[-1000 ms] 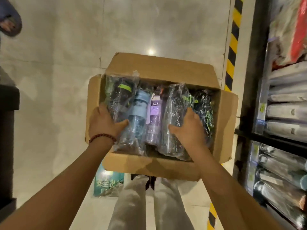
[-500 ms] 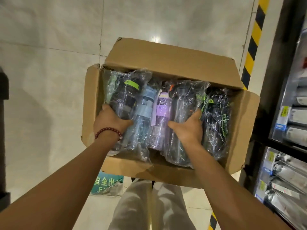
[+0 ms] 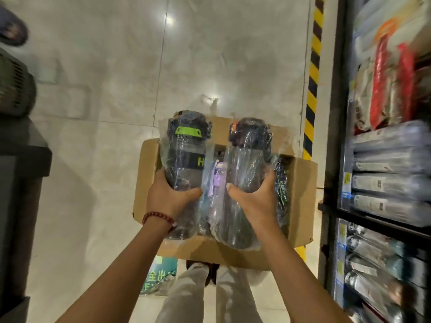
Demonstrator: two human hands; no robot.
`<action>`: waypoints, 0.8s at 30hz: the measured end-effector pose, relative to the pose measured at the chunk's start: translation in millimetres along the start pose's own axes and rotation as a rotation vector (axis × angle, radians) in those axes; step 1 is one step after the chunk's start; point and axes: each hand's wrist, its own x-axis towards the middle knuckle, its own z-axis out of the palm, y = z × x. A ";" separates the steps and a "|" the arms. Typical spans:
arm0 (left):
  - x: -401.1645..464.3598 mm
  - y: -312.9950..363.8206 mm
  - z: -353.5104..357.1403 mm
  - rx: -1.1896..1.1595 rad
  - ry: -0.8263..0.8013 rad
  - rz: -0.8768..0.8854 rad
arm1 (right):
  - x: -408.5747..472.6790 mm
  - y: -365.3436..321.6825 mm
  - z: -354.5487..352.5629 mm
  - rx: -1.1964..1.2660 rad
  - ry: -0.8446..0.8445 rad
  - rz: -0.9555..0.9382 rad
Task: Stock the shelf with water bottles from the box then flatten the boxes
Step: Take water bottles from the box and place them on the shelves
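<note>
An open cardboard box sits on the floor in front of me. My left hand grips a dark plastic-wrapped bottle with a green band, raised above the box. My right hand grips a second wrapped bottle with a dark lid, also lifted. Between them, still in the box, lie a purple-lidded bottle and a bluish one. A black bottle with green lettering lies at the box's right side. The shelf on the right holds wrapped bottles in rows.
A black and yellow hazard stripe runs along the floor beside the shelf. A dark unit stands at the left. A green floor sign lies under the box's near edge, next to my legs. Another person's foot is at top left.
Both hands have lifted a wrapped bottle each out of the box, upward and toward me. The view has swung so more of the shelf shows on the right.
</note>
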 end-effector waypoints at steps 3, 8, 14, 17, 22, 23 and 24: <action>-38.0 37.0 -18.1 -0.047 0.008 0.094 | -35.5 -23.7 -31.2 0.036 0.039 -0.122; -117.9 95.0 -47.2 -0.139 0.026 0.210 | -113.9 -58.7 -85.7 0.092 0.094 -0.256; -218.7 138.8 -75.7 -0.246 -0.032 0.333 | -210.3 -68.1 -149.4 0.165 0.150 -0.371; -262.9 151.8 -85.3 -0.256 -0.085 0.430 | -254.7 -66.7 -174.7 0.235 0.174 -0.414; -320.0 165.2 -98.7 -0.178 -0.179 0.605 | -318.8 -54.4 -197.5 0.346 0.239 -0.438; -327.2 167.7 -100.5 -0.176 -0.212 0.634 | -330.1 -52.4 -199.4 0.356 0.281 -0.449; -333.1 170.3 -102.3 -0.174 -0.254 0.663 | -340.1 -50.3 -201.0 0.370 0.328 -0.473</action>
